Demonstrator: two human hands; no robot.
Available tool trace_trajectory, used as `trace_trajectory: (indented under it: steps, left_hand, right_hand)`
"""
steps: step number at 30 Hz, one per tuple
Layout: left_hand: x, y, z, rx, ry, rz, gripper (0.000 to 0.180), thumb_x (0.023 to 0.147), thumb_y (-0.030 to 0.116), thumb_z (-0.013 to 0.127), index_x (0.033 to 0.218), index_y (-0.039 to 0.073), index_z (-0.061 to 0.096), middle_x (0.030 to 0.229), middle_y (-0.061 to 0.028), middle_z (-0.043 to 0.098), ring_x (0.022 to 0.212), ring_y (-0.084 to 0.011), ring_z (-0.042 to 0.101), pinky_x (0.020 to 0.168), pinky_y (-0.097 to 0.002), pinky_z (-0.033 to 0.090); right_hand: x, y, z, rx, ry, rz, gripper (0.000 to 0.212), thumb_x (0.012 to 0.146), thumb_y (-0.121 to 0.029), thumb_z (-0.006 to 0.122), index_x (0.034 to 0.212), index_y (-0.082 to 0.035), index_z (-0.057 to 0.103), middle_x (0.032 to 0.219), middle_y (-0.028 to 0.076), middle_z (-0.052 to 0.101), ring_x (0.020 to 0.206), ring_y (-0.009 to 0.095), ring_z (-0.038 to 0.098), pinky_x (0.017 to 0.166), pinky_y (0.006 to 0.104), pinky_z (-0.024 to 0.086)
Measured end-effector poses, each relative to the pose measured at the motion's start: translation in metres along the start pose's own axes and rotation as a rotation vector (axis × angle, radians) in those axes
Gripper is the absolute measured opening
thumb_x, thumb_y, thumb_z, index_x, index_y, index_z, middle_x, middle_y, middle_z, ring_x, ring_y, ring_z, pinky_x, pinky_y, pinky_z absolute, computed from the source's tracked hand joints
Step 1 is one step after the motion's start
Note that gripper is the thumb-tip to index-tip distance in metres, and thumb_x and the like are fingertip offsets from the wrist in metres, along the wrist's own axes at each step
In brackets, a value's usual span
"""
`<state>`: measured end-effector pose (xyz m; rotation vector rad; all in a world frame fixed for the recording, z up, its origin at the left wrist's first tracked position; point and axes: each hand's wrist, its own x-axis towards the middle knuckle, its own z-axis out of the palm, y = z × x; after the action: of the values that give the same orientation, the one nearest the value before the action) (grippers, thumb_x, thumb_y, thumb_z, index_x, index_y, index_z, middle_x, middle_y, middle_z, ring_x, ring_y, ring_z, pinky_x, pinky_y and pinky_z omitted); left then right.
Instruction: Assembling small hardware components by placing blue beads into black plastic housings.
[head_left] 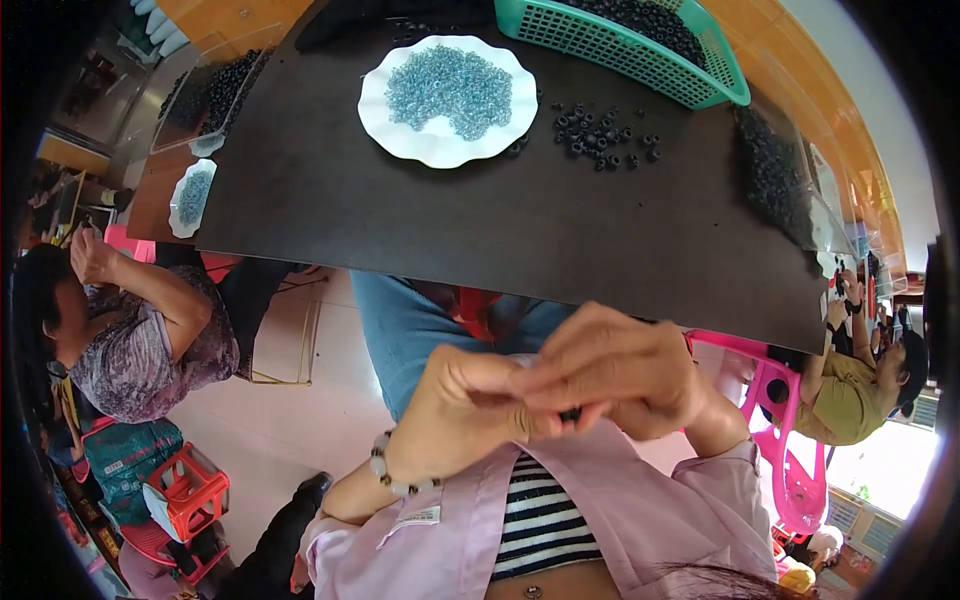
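My left hand (475, 405) and my right hand (625, 375) meet in front of my chest, just off the table's near edge. Their fingers are pinched together around a small black piece (570, 414), mostly hidden by the fingertips. It looks like the loose black beads (600, 135) lying on the dark table (450, 215). A white plate with a wavy rim (375, 125) stands at the far middle, heaped with tiny clear blue beads (450, 88). A beaded bracelet (378, 465) circles my left wrist.
A green basket (600, 55) of black beads stands at the far right. Clear bins of black beads (770, 175) stand at both sides. A smaller white dish (178, 215) holds blue beads at left. Other people sit at left (150, 340) and right (855, 400); a pink chair (790, 460) is at right.
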<state>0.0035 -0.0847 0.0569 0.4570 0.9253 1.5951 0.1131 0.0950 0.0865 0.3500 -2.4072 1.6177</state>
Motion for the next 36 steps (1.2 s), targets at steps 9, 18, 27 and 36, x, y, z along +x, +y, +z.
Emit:
trace_trajectory:
  steps: [9,18,27,36]
  left_hand:
    - [0.019,-0.024,0.001,0.069,0.114,0.067,0.016,0.086,0.004,0.071,0.098,-0.006,0.069,0.084,-0.0097,0.07,0.071,-0.0112,0.063,0.067,-0.0247,0.051]
    - [0.058,-0.042,-0.014,-0.272,0.141,-0.063,0.04,0.099,0.027,0.054,0.127,-0.002,0.056,0.102,-0.0072,0.068,0.08,-0.008,0.06,0.076,-0.0218,0.05]
    - [0.069,-0.06,-0.039,-0.44,0.195,-0.099,0.034,0.096,0.016,0.058,0.127,0.0,0.058,0.102,-0.0086,0.07,0.079,-0.0073,0.062,0.075,-0.0209,0.051]
    - [0.065,-0.059,-0.043,-0.451,0.244,-0.1,0.036,0.095,0.014,0.058,0.129,0.0,0.056,0.103,-0.0099,0.071,0.078,-0.0083,0.062,0.078,-0.0217,0.05]
  right_hand:
    - [-0.007,0.016,-0.006,0.024,0.069,0.064,0.035,0.074,0.01,0.059,0.104,-0.001,0.072,0.106,0.012,0.07,0.092,0.026,0.063,0.077,0.0345,0.053]
    - [-0.019,-0.001,-0.102,-0.307,0.617,0.338,0.028,0.089,-0.025,0.065,0.106,-0.002,0.07,0.104,0.008,0.068,0.087,0.014,0.063,0.078,0.0266,0.05]
    - [-0.144,0.042,-0.376,-1.146,0.867,0.864,0.036,0.092,-0.019,0.061,0.122,0.0,0.062,0.098,0.009,0.069,0.078,0.011,0.062,0.065,0.0234,0.05]
    - [-0.035,0.065,-0.187,-0.995,0.709,0.191,0.014,0.091,-0.011,0.064,0.102,-0.001,0.067,0.086,0.0,0.064,0.078,0.006,0.057,0.07,0.0216,0.046]
